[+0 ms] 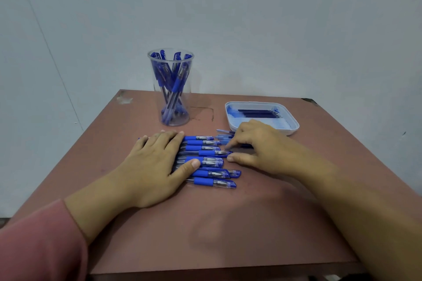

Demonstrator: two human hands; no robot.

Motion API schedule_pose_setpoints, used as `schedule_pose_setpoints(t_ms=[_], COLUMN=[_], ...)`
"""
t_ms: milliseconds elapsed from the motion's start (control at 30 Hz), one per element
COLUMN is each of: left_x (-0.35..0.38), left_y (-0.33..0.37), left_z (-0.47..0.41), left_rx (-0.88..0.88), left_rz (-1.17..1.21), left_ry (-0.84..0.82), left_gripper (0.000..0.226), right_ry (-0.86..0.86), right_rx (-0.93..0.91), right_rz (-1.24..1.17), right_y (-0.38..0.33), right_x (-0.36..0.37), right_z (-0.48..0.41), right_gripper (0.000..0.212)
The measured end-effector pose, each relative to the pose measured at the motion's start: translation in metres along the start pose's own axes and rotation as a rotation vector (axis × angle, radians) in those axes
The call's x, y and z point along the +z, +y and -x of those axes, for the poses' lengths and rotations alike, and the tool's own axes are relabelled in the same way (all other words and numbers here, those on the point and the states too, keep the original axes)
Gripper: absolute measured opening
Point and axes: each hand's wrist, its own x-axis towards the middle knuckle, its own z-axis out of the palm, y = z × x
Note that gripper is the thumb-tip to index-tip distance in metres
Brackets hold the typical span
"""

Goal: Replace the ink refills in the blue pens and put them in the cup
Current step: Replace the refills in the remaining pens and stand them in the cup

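A row of capped blue pens [205,159] is laid across the brown bench [205,223]. The row is pressed down by the left hand [155,159], whose fingers are held straight and slightly spread. The right hand [258,143] is curled at the cap ends. One cap tip lies between thumb and forefinger, but a true pinch cannot be told. More pens stand in the clear cup [186,98] behind. Refills [258,113] are kept in a white tray [294,125].
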Motion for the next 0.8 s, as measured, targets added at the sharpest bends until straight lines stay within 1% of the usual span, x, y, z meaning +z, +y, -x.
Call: schedule_pose_setpoints(t_ms=[133,200,267,333,433,500,567,733,800], left_x=[-0.001,-0.004,-0.008,-0.016,-0.027,-0.036,-0.041,-0.032,-0.027], left_y=[0.002,0.003,0.003,0.002,0.002,0.005,0.010,0.015,0.015], left_z=[0.000,0.000,-0.001,-0.006,-0.019,-0.031,-0.042,-0.048,-0.046], left_rx=[-0.014,-0.030,-0.017,0.045,0.176,0.199,0.205,0.185,0.208], left_rz=[0.023,0.039,0.062,0.092,0.110,0.190,0.255,0.434,0.459], left_ry=[-0.023,-0.025,0.023,0.101,0.221,0.249,0.249,0.283,0.317], left_gripper=[0.100,0.100,0.097,0.088,0.068,0.050,0.038,0.027,0.033], right_ry=[0.038,0.075,0.120,0.198,0.341,0.414,0.475,0.537,0.541], right_rx=[-0.022,-0.011,0.003,-0.023,-0.071,-0.094,-0.116,-0.120,-0.119], right_rz=[-0.006,-0.061,-0.138,-0.157,-0.137,-0.138,-0.130,-0.179,-0.204], right_y=[-0.003,-0.004,-0.003,-0.001,0.003,0.005,0.007,0.009,0.008], right_x=[0.004,0.003,0.001,0.000,0.000,0.000,0.001,0.002,0.004], right_z=[-0.001,0.001,0.002,0.003,0.001,-0.001,-0.004,-0.005,-0.006], right_gripper=[0.016,0.010,0.008,0.007,0.007,0.007,0.008,0.009,0.009])
